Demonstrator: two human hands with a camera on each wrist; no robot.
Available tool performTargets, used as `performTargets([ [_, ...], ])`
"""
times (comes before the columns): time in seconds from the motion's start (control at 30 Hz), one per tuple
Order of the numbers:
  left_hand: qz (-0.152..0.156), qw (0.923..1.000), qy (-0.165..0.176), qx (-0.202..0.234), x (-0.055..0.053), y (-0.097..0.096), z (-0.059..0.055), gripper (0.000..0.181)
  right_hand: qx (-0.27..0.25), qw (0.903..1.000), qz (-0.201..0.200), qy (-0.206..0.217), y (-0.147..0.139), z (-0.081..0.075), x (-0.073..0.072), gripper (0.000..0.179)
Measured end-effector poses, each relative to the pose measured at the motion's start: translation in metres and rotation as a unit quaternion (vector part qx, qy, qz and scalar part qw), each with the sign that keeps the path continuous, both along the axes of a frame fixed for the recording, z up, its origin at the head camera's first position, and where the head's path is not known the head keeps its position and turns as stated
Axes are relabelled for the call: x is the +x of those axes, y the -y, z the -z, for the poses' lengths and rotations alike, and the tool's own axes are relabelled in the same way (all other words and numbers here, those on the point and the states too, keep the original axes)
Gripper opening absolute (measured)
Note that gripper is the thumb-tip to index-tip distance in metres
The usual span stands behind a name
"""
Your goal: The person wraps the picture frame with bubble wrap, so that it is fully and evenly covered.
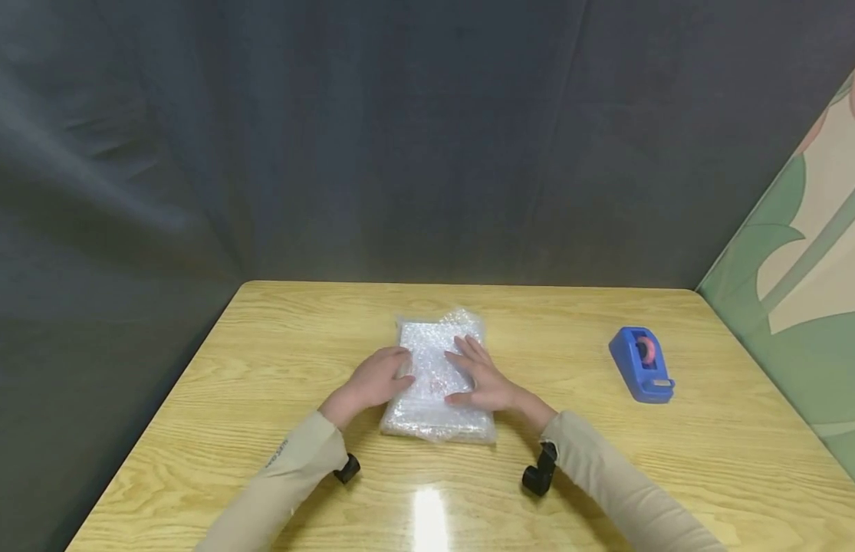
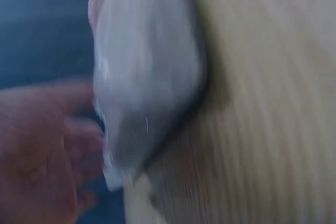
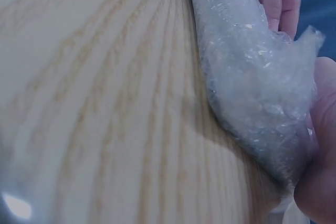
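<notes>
A flat rectangular package in bubble wrap [image 1: 430, 364] lies on the wooden table, its longer side running away from me. What is inside cannot be made out through the wrap. My left hand [image 1: 375, 377] rests along the package's left edge, thumb reaching onto the top. The right hand [image 1: 488, 385] lies on the right part of the top with its fingers spread. The left wrist view is blurred, showing the left hand [image 2: 37, 150] beside the wrapped package [image 2: 149, 51]. In the right wrist view, a loose flap of bubble wrap [image 3: 307, 45] sticks up near the right hand [image 3: 321, 145].
A blue tape dispenser [image 1: 634, 368] with a pinkish roll stands on the table [image 1: 275, 345] to the right. Dark curtain [image 1: 413, 153] hangs behind and at the left. A patterned green and beige surface [image 1: 813, 307] borders the right side.
</notes>
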State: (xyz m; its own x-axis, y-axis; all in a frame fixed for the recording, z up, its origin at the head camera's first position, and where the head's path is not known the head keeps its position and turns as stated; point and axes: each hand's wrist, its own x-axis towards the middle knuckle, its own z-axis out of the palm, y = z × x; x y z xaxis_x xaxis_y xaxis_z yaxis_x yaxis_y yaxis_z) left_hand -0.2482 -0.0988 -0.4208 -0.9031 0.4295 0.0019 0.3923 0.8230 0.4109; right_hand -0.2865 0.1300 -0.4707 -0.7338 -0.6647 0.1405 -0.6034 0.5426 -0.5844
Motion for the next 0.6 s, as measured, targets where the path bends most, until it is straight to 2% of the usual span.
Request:
performTargets([
  [0.1,0.057,0.9981,0.018,-0.014,-0.01,0.011,0.002,0.064,-0.001,1.0,-0.007,0.005,0.0,0.0,0.0,0.079],
  [0.2,0.083,0.9953,0.045,-0.018,-0.014,0.017,0.005,0.07,0.002,0.9998,-0.016,0.008,0.0,0.0,-0.001,0.08],
  [0.27,0.083,0.9947,0.057,-0.019,-0.015,0.017,0.007,0.072,0.009,0.9997,-0.021,0.009,0.0,0.0,-0.002,0.081],
  [0.43,0.056,0.9943,0.086,-0.026,-0.014,0.014,0.006,0.081,0.009,0.9993,-0.033,0.013,-0.002,-0.003,-0.005,0.081],
  [0.6,0.049,0.9957,0.061,-0.05,-0.014,0.007,0.008,0.083,0.021,0.9988,-0.035,0.027,-0.004,-0.005,-0.007,0.081],
])
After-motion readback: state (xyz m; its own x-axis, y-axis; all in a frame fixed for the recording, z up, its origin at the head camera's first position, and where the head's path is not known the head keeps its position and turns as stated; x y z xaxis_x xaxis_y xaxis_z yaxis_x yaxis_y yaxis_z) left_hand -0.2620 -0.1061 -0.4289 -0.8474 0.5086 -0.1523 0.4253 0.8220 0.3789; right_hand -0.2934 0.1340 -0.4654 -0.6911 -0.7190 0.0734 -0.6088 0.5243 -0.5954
